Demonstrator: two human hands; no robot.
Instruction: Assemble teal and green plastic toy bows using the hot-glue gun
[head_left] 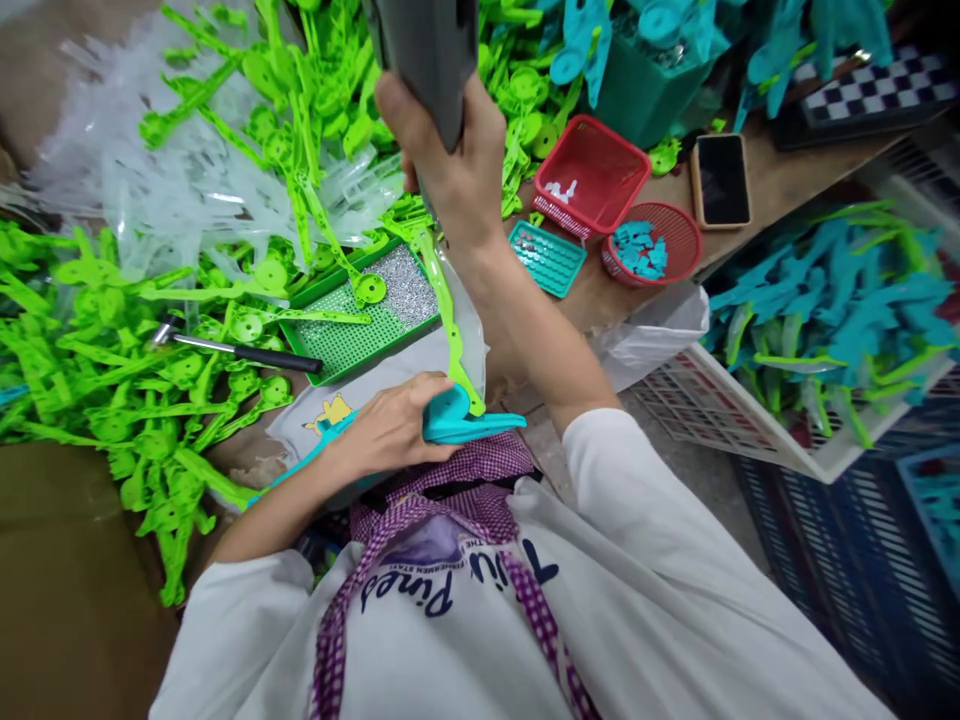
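My left hand (397, 425) is closed around a turquoise plastic part (472, 428) with a rounded lobe and a flat, pointed end, held in front of my apron. A long lime-green plastic arm (450, 325) rises from that part towards the tray. My right hand (465, 165) grips a dark grey electric screwdriver (427, 55) higher up, its top cut off by the frame edge. A thin shaft shows below the fist, but its tip is hard to make out. A green perforated tray (341, 335) holding many small metal screws (401, 285) lies just beyond my left hand.
Lime-green parts (67, 330) pile up at left, beside clear plastic pieces (187, 200). A hammer (232, 350) rests against the tray. At right are a red basket (630, 185), a round red basket (686, 245), a phone (721, 180) and a white crate (750, 400) of turquoise assemblies.
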